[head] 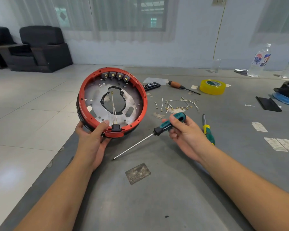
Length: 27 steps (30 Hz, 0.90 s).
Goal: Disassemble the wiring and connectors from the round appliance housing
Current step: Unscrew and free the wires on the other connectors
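Note:
The round appliance housing, red-rimmed with a metal plate inside, is tilted up on its edge at the table's left side. My left hand grips its lower rim, thumb inside next to a black connector. Two white wires run from that connector up to the central hole. Several grey switch blocks line the top inner rim. My right hand holds a teal-handled screwdriver, its shaft pointing down-left over the table. Removed white wires lie loose on the table.
A green-yellow screwdriver lies right of my right hand. Farther back are an orange-handled screwdriver, a yellow tape roll, a black bit case and plastic bottles. Black parts sit at right. The table edge runs diagonally at left.

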{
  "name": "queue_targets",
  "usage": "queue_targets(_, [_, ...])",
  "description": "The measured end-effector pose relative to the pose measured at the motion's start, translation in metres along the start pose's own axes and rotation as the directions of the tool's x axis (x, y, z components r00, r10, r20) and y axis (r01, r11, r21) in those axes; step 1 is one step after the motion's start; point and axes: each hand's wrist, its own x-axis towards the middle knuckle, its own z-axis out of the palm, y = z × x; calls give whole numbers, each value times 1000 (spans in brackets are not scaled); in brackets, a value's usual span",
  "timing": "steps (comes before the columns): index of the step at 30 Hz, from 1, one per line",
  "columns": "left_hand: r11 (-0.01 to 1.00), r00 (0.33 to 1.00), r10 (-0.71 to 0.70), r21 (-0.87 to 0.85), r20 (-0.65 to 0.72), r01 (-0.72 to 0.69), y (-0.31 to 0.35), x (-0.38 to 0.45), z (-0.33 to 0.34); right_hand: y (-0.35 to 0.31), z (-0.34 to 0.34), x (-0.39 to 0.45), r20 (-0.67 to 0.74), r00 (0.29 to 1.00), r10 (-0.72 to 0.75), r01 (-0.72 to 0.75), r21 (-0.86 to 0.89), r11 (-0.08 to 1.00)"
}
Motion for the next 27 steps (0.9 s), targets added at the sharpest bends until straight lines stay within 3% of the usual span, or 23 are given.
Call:
queue_targets(3, [1000,1000,2,16,-18,-2,1,-1,1,2,2,1,-21,998,65,-67,-116,991])
queue_targets(8, [999,1000,24,38,-10,-24,1,-3,2,3,0,1,2,994,111,-111,32,993])
queue_targets(13, [984,988,103,131,112,-118,6,0,-1,-12,3,5,-36,991,-129,132,107,986])
queue_targets(17, [922,979,164,334,121,-196,10,1,-2,-13,10,10,-129,951,-281,291,71,954])
queue_targets(23, [771,982,187,615,31,-166,9,-1,-5,-7,9,10,-103,940,-327,329,7,944])
queue_targets(27, [849,995,78,520,57,-96,8,-2,-4,-3,8,10,-66,941,-333,335,26,942])
